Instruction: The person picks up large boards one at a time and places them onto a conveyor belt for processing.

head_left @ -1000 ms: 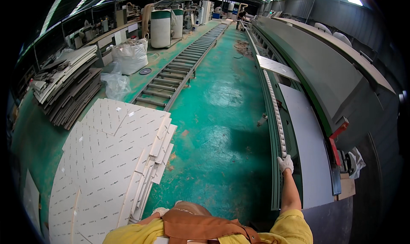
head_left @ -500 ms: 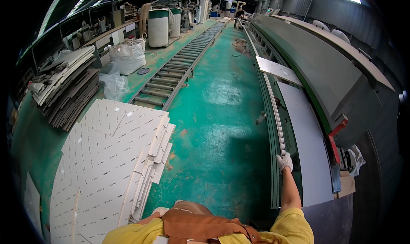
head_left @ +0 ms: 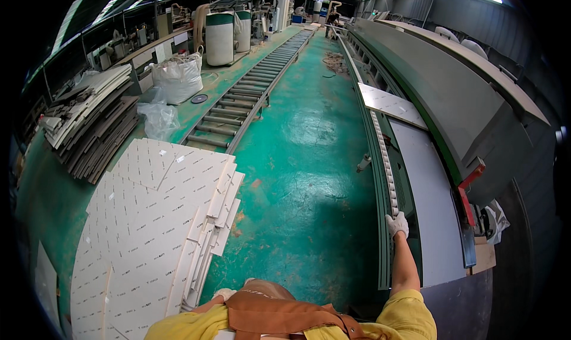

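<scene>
Head view: right hand (head_left: 397, 224) rests on roller rail (head_left: 383, 156) running lengthwise away.

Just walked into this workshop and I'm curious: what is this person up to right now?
A person in a yellow top and brown apron stands beside a long green machine. Their gloved right hand rests on the machine's feed rail, next to a grey panel lying on the machine bed. The gloved left hand is low at their side, close to a stack of white boards on the green floor; what it holds, if anything, is hidden.
</scene>
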{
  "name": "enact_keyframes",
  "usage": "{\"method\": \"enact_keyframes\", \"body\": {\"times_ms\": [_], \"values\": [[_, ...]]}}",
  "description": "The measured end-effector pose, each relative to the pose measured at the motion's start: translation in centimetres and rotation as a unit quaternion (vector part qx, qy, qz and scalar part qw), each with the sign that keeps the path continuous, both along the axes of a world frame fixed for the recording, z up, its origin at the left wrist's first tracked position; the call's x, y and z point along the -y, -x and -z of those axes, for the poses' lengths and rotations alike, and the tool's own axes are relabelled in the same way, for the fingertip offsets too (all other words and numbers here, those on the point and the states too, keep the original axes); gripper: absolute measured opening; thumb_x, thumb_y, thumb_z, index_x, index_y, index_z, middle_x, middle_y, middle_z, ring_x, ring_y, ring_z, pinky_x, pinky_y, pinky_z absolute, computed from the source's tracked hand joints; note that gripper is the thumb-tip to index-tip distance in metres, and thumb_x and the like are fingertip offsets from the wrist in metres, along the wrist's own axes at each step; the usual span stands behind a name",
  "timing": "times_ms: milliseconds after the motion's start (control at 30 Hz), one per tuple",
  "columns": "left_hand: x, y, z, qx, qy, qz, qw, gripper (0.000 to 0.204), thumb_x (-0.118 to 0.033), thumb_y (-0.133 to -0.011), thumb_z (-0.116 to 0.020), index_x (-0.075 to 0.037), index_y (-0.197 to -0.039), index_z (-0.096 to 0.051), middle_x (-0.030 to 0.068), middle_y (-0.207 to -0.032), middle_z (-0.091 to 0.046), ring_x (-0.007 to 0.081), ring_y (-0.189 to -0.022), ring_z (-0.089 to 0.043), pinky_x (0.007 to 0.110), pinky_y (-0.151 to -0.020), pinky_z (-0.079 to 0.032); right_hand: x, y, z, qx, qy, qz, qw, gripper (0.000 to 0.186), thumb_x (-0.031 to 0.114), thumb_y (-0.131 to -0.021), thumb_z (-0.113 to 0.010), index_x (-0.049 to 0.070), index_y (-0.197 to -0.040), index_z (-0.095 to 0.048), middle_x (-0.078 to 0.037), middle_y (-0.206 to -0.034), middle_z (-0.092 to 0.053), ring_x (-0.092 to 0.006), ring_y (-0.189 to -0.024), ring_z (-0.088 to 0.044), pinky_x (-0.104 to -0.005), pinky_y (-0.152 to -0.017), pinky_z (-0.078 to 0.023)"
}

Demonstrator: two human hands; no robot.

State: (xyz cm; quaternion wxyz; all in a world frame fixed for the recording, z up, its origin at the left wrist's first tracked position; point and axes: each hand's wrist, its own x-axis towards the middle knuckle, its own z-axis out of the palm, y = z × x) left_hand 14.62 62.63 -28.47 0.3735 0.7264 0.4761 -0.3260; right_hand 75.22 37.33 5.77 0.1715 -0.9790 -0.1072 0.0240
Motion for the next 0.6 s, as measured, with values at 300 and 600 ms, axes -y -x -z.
{"method": "enact_keyframes", "body": {"times_ms": [300, 600], "values": [[0.1, -0.6, -2.5, -0.026, 0.018, -0.024, 0.999, 0.058, -0.052, -0.082, -0.038, -0.008, -0.111, -0.062, 0.0157, -0.125, -0.054, 0.0335, -0.117, -0.050, 0.041, -0.094, -0.039, 0.5, -0.2, 0.4, -0.019, 0.006, 0.009, 1.000, 0.050, 0.043, -0.077, -0.065, 0.003, -0.103, -0.049, -0.021, -0.104, -0.062, -0.0376, -0.100, -0.058, -0.0441, -0.084, -0.046], [0.3, -0.1, -1.8, -0.010, 0.015, -0.012, 1.000, 0.057, -0.051, -0.083, -0.038, -0.008, -0.111, -0.062, 0.0162, -0.125, -0.054, 0.0338, -0.116, -0.050, 0.042, -0.093, -0.039, -0.1, 0.6, -0.6, -0.023, 0.003, 0.009, 1.000, 0.048, 0.042, -0.078, -0.064, 0.003, -0.103, -0.049, -0.019, -0.103, -0.062, -0.0363, -0.099, -0.059, -0.0439, -0.083, -0.047]]}}
